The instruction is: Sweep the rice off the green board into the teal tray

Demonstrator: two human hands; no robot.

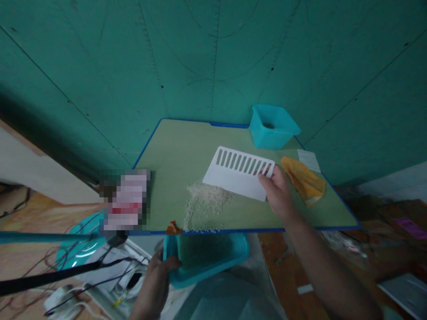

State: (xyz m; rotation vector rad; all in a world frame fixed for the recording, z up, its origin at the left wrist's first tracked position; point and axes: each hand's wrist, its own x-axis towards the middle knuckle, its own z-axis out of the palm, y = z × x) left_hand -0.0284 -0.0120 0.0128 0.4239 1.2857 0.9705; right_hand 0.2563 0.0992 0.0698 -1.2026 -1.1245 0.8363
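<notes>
Head view: sweep step, we judge; right grip pinches white slotted plastic scraper, left grip clasps teal plastic tray. Next: pull pale granules in.

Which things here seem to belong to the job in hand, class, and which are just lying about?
Seemingly in use:
white slotted scraper, in the right hand
pale granules, heaped on the table
turquoise tray, held by the left hand at the near edge

Seemingly lying about:
yellow cloth
white paper

Unclear: turquoise bin at the back.
</notes>
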